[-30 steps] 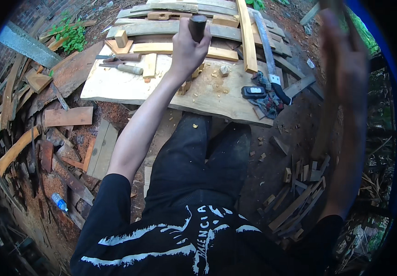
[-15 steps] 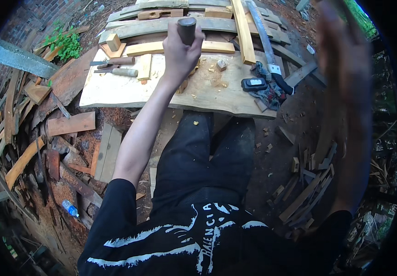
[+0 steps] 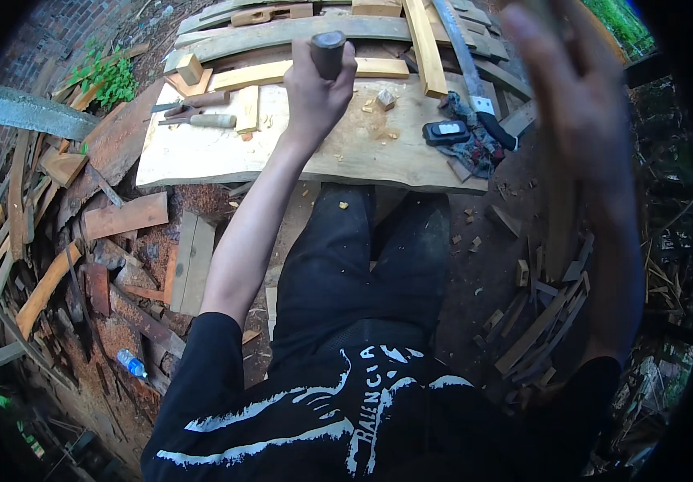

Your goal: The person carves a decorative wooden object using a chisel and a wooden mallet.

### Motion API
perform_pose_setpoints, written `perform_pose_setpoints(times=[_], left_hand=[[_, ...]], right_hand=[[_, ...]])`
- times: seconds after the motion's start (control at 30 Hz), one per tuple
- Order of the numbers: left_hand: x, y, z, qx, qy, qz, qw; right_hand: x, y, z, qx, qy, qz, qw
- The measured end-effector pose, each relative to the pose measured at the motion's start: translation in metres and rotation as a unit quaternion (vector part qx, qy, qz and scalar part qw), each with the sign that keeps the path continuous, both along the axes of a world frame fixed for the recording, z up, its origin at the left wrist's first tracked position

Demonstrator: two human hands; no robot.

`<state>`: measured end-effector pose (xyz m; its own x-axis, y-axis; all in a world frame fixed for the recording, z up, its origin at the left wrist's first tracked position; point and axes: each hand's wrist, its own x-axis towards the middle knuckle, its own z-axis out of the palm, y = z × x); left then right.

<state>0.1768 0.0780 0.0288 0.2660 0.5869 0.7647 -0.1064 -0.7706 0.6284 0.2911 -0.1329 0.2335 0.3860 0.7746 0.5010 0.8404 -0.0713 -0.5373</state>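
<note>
My left hand (image 3: 317,100) is wrapped round the upright dark handle (image 3: 329,55) of what looks like a chisel, its rounded butt upward. The hand and forearm hide the blade and the spot it meets on the pale plank bench top (image 3: 395,173). At the upper right my right hand (image 3: 575,112) is raised high, smeared by motion, its fingers curled round a long brown piece of wood (image 3: 563,233) that hangs down past the palm. Wood chips (image 3: 369,112) and a small wood block (image 3: 385,100) lie right of my left hand.
Chisels (image 3: 202,120) and a short wood strip (image 3: 247,109) lie on the left of the bench. A handsaw (image 3: 463,60), a dark cloth (image 3: 483,149) and a black device (image 3: 445,132) are at the right. Scrap wood (image 3: 126,215) and a plastic bottle (image 3: 131,363) litter the ground.
My right hand has shifted a little left and downward, still raised. My left hand keeps its hold on the handle. The whole view has shifted slightly.
</note>
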Motion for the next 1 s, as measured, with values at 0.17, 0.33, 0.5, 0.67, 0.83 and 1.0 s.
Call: perform_pose_setpoints(times=[0.17, 0.33, 0.5, 0.67, 0.83, 1.0], left_hand=[[-0.009, 0.011, -0.005, -0.001, -0.005, 0.015, 1.0], [0.001, 0.006, -0.008, 0.012, -0.045, -0.045, 0.998], [-0.008, 0.002, -0.011, 0.018, -0.022, 0.012, 1.0], [-0.01, 0.006, -0.012, -0.01, 0.008, 0.02, 1.0], [0.001, 0.004, -0.02, 0.038, -0.029, 0.006, 0.999], [-0.006, 0.007, -0.014, 0.033, -0.009, 0.021, 0.999]], right_hand=[[-0.012, 0.004, -0.009, -0.04, -0.005, -0.013, 0.999], [-0.026, 0.002, -0.056, -0.231, 0.055, 0.077, 0.968], [-0.008, -0.016, -0.014, -0.076, 0.092, -0.053, 0.991], [-0.003, -0.018, -0.02, 0.158, 0.111, 0.014, 0.981], [-0.016, -0.019, -0.085, -0.099, 0.057, 0.072, 0.991], [-0.019, -0.018, -0.041, 0.008, 0.076, 0.027, 0.997]])
